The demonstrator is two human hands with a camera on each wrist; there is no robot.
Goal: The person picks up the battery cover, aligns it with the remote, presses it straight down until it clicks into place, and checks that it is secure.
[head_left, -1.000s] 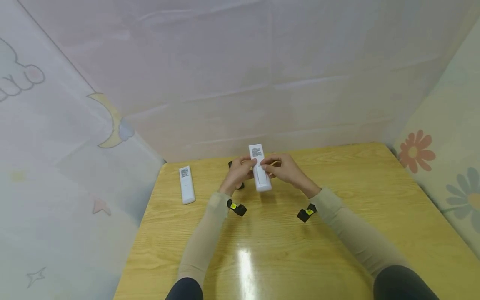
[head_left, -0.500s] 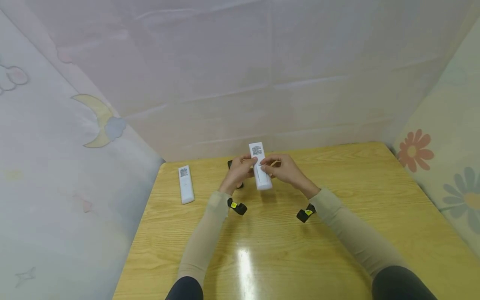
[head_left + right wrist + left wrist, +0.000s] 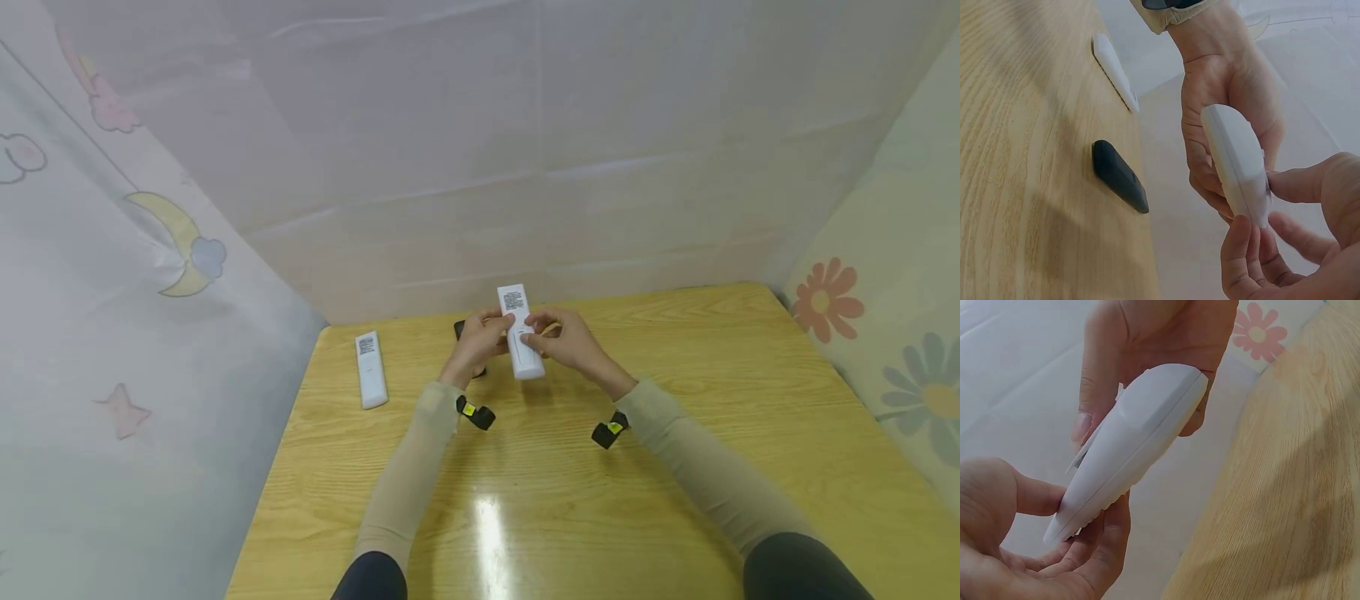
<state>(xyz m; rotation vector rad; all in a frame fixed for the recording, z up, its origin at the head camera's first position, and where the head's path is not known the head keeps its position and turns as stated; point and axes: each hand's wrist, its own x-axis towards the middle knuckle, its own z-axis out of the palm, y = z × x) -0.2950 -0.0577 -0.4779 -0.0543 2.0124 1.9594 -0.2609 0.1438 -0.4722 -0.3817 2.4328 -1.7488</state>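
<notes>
A white remote control (image 3: pixel 527 365) is held back side up above the table, its printed label toward the far end. My left hand (image 3: pixel 476 341) grips its left side, thumb on the back and fingers underneath. On the other side, my right hand (image 3: pixel 573 342) pinches the remote, with its thumb at the battery cover (image 3: pixel 1093 441). The left wrist view shows that cover as a thin flap, tilted up from the body at one end. The inside of the battery compartment is hidden.
Another white remote (image 3: pixel 372 371) lies back side up at the left of the wooden table (image 3: pixel 570 500). A black remote-like object (image 3: pixel 1119 177) lies behind my left hand, partly hidden in the head view. Printed cloth walls enclose the table's back and sides.
My right thumb and fingers have shifted slightly at the battery cover, whose outline now looks tilted. My left hand stays in place. The left cloth wall has moved leftward.
</notes>
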